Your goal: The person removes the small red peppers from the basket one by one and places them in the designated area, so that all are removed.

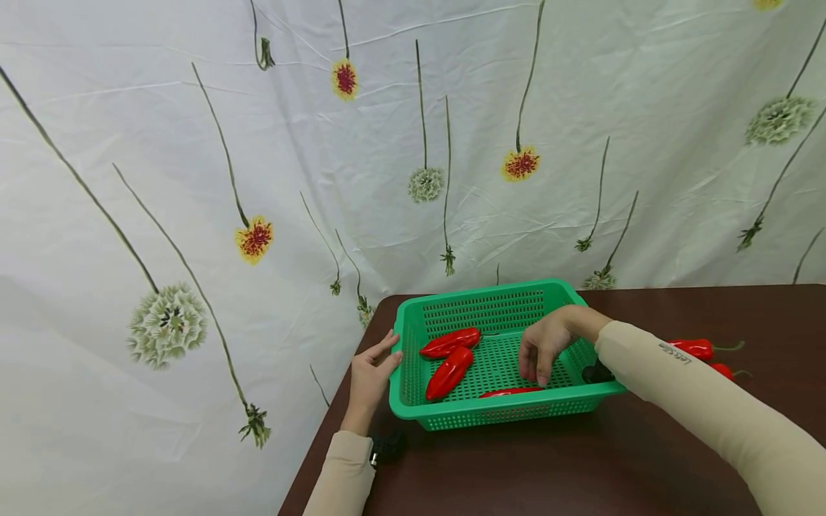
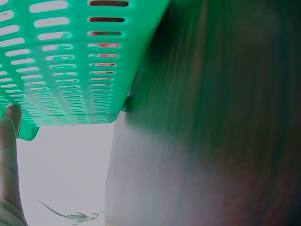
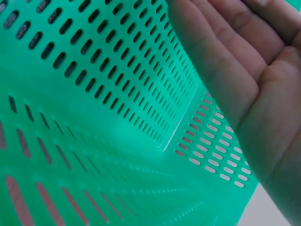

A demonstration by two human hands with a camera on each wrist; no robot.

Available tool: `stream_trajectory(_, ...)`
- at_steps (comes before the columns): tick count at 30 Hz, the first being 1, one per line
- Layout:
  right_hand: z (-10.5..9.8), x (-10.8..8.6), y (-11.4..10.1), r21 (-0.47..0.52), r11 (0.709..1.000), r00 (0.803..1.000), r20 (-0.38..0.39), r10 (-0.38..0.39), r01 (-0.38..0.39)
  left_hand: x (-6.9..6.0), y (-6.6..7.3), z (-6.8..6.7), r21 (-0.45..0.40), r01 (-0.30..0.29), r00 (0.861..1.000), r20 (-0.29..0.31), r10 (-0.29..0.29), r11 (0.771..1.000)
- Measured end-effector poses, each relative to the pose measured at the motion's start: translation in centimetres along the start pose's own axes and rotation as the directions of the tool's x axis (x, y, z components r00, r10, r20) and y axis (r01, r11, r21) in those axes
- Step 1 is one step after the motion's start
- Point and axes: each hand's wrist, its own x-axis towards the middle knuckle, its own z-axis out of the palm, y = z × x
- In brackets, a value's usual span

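Note:
A green slotted plastic basket (image 1: pixel 510 403) sits on the dark table. My left hand (image 1: pixel 368 376) holds its left rim, thumb at the top edge; in the left wrist view a finger (image 2: pixel 10 141) lies under the lip. Inside the basket, my right hand (image 1: pixel 545 344) hangs with its fingers downward, just above the floor. Close by its fingertips is a red chili pepper (image 1: pixel 513 392), partly hidden by the front wall. Two more, an upper red pepper (image 1: pixel 450 343) and a lower red pepper (image 1: pixel 449 373), lie at the left. The right wrist view shows nothing in the palm (image 3: pixel 277 108).
Right of the basket, partly behind my right sleeve (image 1: pixel 697 387), lie a red pepper (image 1: pixel 695 348) and another red pepper (image 1: pixel 721 370) on the table (image 1: pixel 516 466). A white flower-print cloth (image 1: pixel 387 129) hangs behind the table and along its left side.

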Motion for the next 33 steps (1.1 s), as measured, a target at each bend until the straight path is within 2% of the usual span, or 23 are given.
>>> stream_trajectory(15, 0.26, 0.28, 0.13, -0.023, 0.999, 0.998, 0.048, 0.034, -0.033, 0.13, 0.13, -0.15, 0.012, -0.009, 1.0, -0.003, 0.009, 1.0)
stream_trajectory(33, 0.47, 0.7, 0.4, -0.03, 0.999, 0.988, 0.15, 0.043, -0.039, -0.03, 0.01, -0.12, 0.01, -0.009, 1.0, 0.004, 0.008, 1.0)
